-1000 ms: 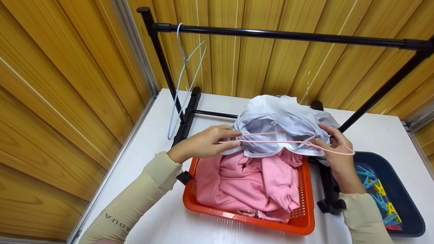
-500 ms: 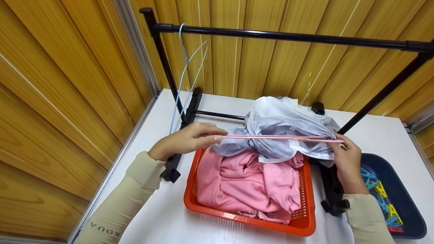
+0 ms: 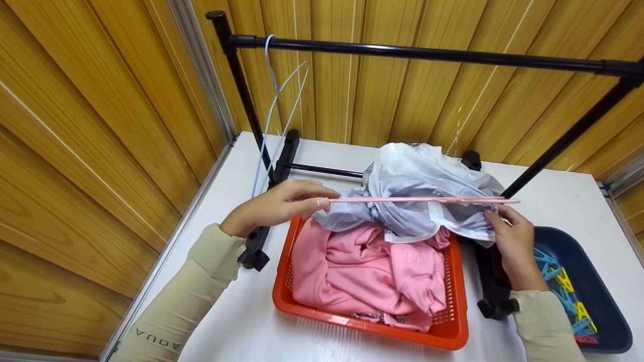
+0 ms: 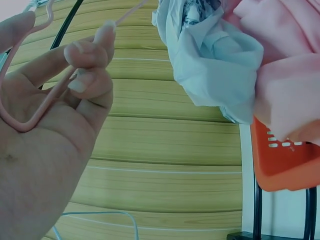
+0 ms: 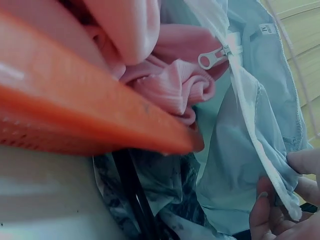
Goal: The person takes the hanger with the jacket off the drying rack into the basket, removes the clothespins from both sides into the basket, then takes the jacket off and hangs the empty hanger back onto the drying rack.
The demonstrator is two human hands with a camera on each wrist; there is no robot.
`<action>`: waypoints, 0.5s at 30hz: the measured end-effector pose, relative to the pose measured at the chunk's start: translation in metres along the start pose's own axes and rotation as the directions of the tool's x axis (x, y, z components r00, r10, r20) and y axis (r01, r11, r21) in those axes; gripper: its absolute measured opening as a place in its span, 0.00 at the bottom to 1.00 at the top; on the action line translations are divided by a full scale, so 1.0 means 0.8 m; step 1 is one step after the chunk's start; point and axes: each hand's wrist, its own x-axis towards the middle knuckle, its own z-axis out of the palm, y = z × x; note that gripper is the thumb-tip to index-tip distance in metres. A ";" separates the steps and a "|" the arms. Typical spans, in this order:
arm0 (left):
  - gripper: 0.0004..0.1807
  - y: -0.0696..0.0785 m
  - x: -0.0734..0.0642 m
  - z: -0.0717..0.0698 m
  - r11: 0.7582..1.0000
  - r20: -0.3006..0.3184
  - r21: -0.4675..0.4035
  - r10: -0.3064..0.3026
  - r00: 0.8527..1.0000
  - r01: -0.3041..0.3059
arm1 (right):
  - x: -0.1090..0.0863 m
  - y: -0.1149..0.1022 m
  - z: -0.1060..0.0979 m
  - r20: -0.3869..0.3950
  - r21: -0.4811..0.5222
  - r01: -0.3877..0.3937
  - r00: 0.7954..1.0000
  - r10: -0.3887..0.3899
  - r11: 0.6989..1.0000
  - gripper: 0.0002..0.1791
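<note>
My left hand (image 3: 282, 203) grips one end of a pink wire hanger (image 3: 392, 200), seen edge-on in the head view. In the left wrist view the fingers curl round the hanger's bent wire (image 4: 32, 120). A thin pale grey-blue zip jacket (image 3: 417, 168) lies bunched behind and below the hanger, over the back of the basket. My right hand (image 3: 515, 241) pinches the jacket's front edge, just under the hanger's far end. The right wrist view shows its white zipper pull (image 5: 212, 59) and the thumb and fingers on the zip edge.
A red-orange basket (image 3: 352, 327) holds pink clothing (image 3: 362, 271). Behind stands a black garment rack (image 3: 412, 50), with a blue hanger (image 3: 271, 100) hooked at its left. A dark tray (image 3: 611, 301) with blue and yellow clothespins is at the right. Wood-panelled walls enclose the table.
Both hands have spread apart, the left one leftward with the hanger, the right one rightward. The hanger has turned edge-on, and its right end now sits above the right hand.
</note>
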 end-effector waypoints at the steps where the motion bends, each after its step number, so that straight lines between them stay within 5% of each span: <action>1: 0.20 0.001 0.002 0.001 1.000 -0.006 -0.002 -0.002 1.000 0.002 | -0.001 0.001 0.000 0.007 -0.034 0.014 1.000 -0.014 0.999 0.09; 6: 0.20 0.004 0.021 0.012 1.000 -0.056 -0.002 0.005 0.998 -0.006 | -0.006 0.002 0.002 0.043 -0.124 0.067 0.997 -0.062 0.990 0.11; 12: 0.21 0.008 0.050 0.029 1.000 -0.138 0.024 0.003 0.990 0.000 | -0.014 -0.001 -0.002 0.144 -0.255 0.109 0.987 -0.074 0.961 0.32; 15: 0.20 0.013 0.066 0.039 1.000 -0.183 -0.010 0.015 0.983 -0.018 | -0.017 0.000 -0.005 0.209 -0.266 0.190 0.968 -0.136 0.945 0.35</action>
